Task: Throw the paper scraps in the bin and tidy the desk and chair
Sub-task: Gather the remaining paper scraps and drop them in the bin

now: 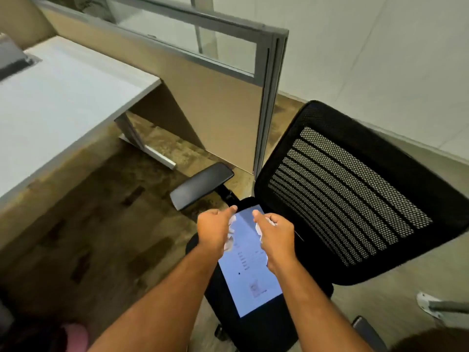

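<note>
1 chair (350,189), 1 desk (63,97), 2 hands (215,229).

Crumpled white paper scraps (231,231) sit above a flat printed white paper sheet (250,265) lying on the black mesh-backed office chair (355,189), beside the pale grey desk (63,97).

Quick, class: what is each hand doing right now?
Left hand: gripping crumpled paper scraps.
Right hand: gripping crumpled paper scraps too, above the sheet on the chair.
</note>
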Available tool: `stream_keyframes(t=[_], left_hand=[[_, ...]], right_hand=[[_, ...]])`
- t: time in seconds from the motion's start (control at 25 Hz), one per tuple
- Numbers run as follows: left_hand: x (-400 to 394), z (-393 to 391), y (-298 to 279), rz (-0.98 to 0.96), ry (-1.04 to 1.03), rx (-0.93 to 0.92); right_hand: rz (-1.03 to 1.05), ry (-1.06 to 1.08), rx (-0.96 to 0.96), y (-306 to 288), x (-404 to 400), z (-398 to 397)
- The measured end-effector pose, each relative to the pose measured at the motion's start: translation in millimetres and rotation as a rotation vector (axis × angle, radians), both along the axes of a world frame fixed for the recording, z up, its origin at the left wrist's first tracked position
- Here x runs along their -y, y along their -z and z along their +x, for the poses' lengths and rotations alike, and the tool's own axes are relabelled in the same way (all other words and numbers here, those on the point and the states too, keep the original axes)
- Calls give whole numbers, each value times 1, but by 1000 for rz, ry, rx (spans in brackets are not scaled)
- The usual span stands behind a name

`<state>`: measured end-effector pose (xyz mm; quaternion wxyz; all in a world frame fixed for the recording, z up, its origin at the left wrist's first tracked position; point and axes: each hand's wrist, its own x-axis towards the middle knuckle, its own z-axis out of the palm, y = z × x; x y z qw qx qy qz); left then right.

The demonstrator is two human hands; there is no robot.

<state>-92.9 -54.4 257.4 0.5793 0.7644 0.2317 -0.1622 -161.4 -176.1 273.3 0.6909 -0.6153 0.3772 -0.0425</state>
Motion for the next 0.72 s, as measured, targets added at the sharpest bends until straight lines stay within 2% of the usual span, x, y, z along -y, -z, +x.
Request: stream_keyframes(t=[0.16,0.32,0.48,0.72], left_hand=[[-80,-6,-28,35,-103,15],[-196,-22,-35,111,-196,35],[-341,-56,-38,213,-286,87],[-529,-116,-35,340,-378,58]], right_hand=[[-58,-152,-39,-19,-67,8],[-295,-398,-11,-29,-161,18],[-505,-592,-27,-29,-289,13],[-680,-785,4,-16,-477,-5]])
